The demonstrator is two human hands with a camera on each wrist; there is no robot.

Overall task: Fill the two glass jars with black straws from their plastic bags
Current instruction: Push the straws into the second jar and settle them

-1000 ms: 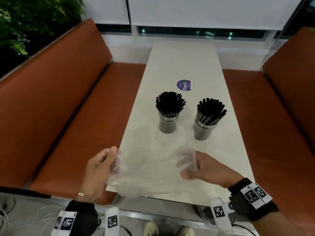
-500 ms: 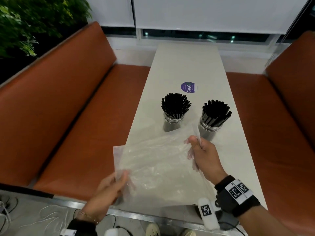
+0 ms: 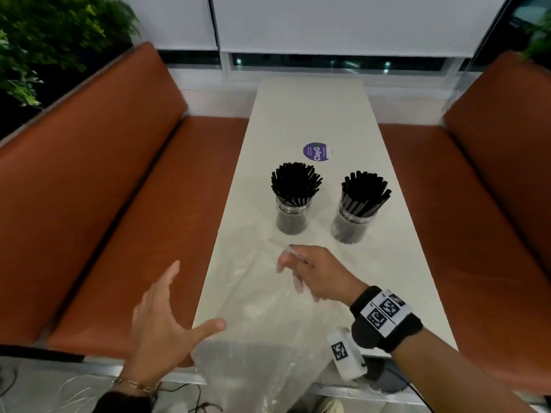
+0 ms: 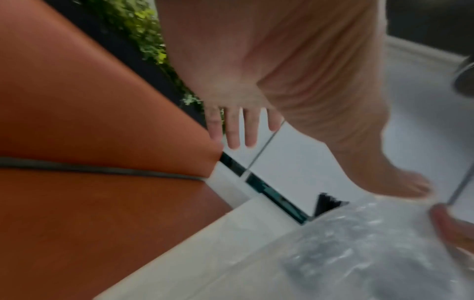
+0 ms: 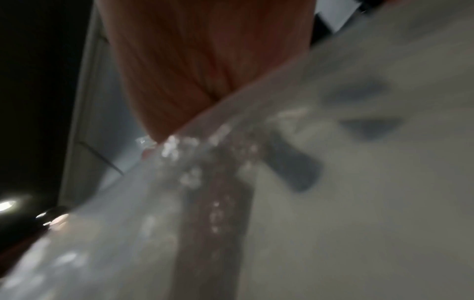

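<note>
— Plastic bag looks empty, sagging off the tabletop's near edge. Why's the left hand off it?
— Spread wide, holding nothing, maybe reaching for a fresh hold. Right hand pinches the bag's far edge.
— The straws?
— Upright in both jars, mid-tabletop; filling seems done.

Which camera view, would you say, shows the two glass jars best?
The head view: both glass jars stand whole and sharp, full of black straws. The left wrist view catches only some straw tips; the right wrist view is too blurred to tell.
</note>
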